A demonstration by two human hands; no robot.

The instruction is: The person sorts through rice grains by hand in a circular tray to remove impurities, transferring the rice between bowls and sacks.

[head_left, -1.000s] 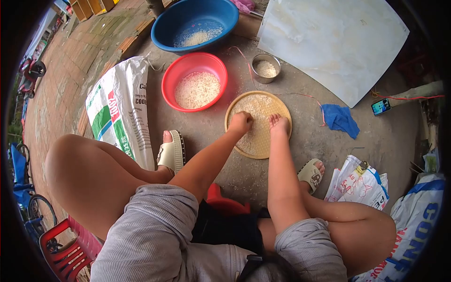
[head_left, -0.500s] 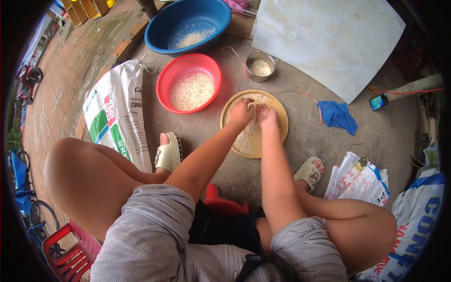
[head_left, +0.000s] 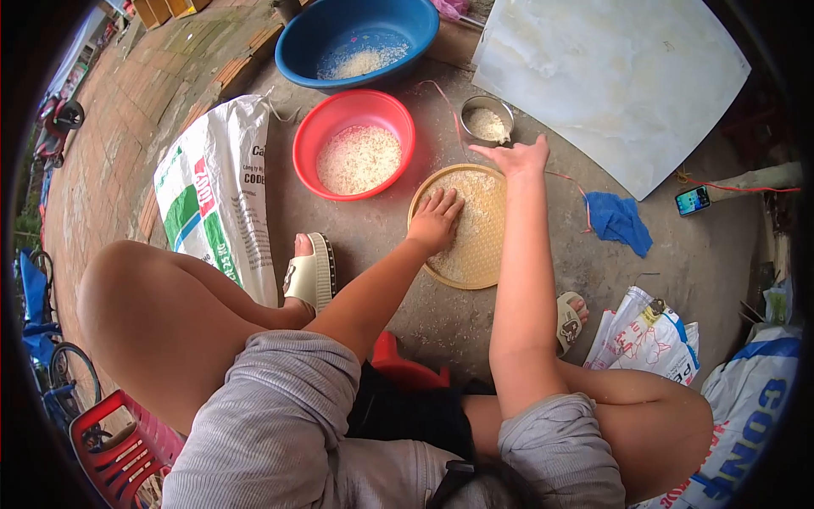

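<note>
My left hand (head_left: 436, 222) lies flat with spread fingers on the rice in a round woven tray (head_left: 438, 270). Beyond the tray's upper right edge, my right hand (head_left: 519, 158) is raised beside a small metal bowl (head_left: 506, 113) of rice (head_left: 486, 125). Its thumb and a finger are stretched apart, and I see nothing held; some fingers are hard to make out. Left of the metal bowl stands a red basin (head_left: 309, 153) with rice in it. A larger blue basin (head_left: 297, 51) behind it holds a smaller heap of rice.
A pale flat board (head_left: 610, 76) lies at the upper right. Below it are a blue cloth (head_left: 617, 222) and a phone (head_left: 693, 200) on a pole. Printed sacks (head_left: 216, 195) lie at the left and lower right. A red stool (head_left: 394, 360) is beneath me.
My hands have parted. The left now lies flat on the rice; the right has moved up and right, out of the tray to the metal bowl. The whole view has shifted slightly.
</note>
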